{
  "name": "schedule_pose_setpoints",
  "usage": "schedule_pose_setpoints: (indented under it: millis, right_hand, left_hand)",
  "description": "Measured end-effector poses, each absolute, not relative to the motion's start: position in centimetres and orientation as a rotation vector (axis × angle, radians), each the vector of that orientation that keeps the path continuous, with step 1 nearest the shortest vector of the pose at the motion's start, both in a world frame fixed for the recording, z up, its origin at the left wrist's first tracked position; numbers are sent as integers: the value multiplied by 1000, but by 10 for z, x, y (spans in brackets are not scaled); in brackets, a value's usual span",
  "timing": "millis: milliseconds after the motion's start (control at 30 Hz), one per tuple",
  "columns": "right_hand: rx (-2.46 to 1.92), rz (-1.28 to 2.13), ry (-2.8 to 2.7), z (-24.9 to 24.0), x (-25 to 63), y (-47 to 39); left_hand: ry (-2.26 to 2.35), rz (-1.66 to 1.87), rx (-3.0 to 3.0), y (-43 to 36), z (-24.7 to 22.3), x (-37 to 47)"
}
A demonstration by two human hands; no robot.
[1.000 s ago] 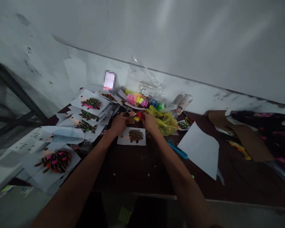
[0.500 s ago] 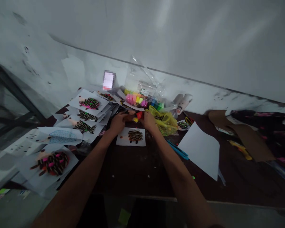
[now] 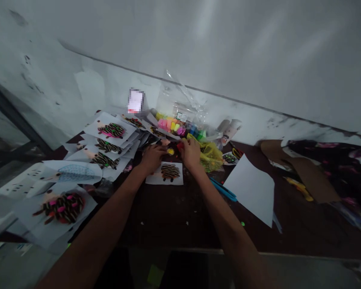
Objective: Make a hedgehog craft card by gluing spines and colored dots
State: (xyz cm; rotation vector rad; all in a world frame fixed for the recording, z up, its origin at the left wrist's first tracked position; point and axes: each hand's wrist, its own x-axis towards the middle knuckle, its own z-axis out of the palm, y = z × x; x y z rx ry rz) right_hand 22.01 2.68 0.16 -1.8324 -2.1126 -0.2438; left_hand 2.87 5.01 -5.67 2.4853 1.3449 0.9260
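Note:
A small white card (image 3: 176, 180) with a hedgehog (image 3: 170, 171) of brown striped strips lies on the dark table in front of me. My left hand (image 3: 154, 157) rests palm down at the card's upper left corner, fingers stretched out. At the card's upper right, the fingers of my right hand (image 3: 191, 154) are closed round a red piece of what looks like modelling clay (image 3: 179, 146); my fingers partly hide it. A small yellow lump (image 3: 171, 151) sits between my hands.
Stacked hedgehog pictures (image 3: 110, 131) cover the left side. Behind my hands are a clear bag of coloured clay packs (image 3: 176, 126) and a yellow net bag (image 3: 210, 156). Blue scissors (image 3: 223, 189), a blank sheet (image 3: 252, 188) and a yellow cutter (image 3: 299, 188) lie right. A phone (image 3: 136, 100) leans on the wall.
My left hand has flattened onto the table, its fingers now stretched out. The right hand stays near the same place with the red piece. The whole view has shifted slightly.

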Motion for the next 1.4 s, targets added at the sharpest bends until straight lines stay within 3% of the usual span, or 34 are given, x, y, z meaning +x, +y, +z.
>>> schedule_pose_setpoints:
  millis: [167, 300, 467, 567, 667, 1000, 1233, 1400]
  right_hand:
    - [-1791, -112, -2409, 0, 195, 29]
    - [-1873, -29, -2294, -4, 193, 36]
    - [-1562, 526, -1783, -13, 213, 30]
    - [-1257, 873, -1470, -20, 219, 15]
    - [-1116, 1006, -1308, -23, 218, -2]
    - [-1106, 1087, -1199, -19, 215, -20]
    - [-1180, 739, -1385, -13, 203, -30]
    - [-1160, 700, -1437, -13, 201, -35]
  left_hand:
    - [1341, 949, 2448, 57, -66, 22]
    - [1278, 1104, 2364, 54, -58, 20]
    - [1189, 1381, 2025, 44, -35, 23]
    - [972, 1194, 1696, 39, -27, 28]
    - [834, 1014, 1553, 33, -23, 33]
    - [771, 986, 1400, 22, -14, 36]
    - [808, 1084, 1235, 23, -18, 38]
    - [745, 1072, 1242, 25, -20, 36]
